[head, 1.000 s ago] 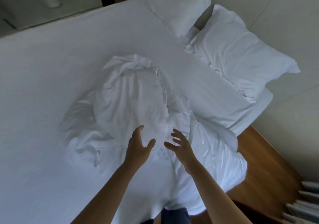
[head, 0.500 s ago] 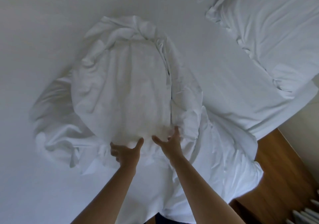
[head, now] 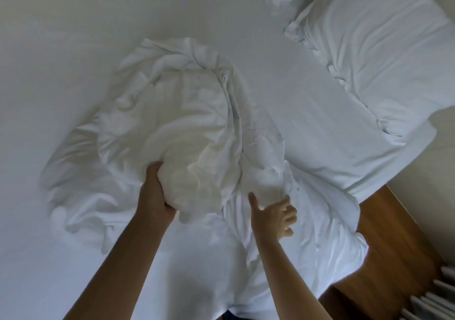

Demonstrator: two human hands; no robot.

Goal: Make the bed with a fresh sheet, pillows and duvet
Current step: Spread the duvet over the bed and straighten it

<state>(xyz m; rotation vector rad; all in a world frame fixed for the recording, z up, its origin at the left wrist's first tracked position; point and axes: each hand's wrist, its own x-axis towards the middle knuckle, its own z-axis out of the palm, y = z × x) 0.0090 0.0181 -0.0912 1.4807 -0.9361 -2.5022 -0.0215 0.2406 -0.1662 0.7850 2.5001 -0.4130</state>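
The bunched duvet [head: 172,127] lies mid-bed on the fitted sheet [head: 73,36]; soft, bulky, probably light and floppy; the left hand [head: 155,196] grips its near edge, a sound hold; the right hand [head: 273,217] is spread, holding nothing; pillows [head: 384,56] lie far right.
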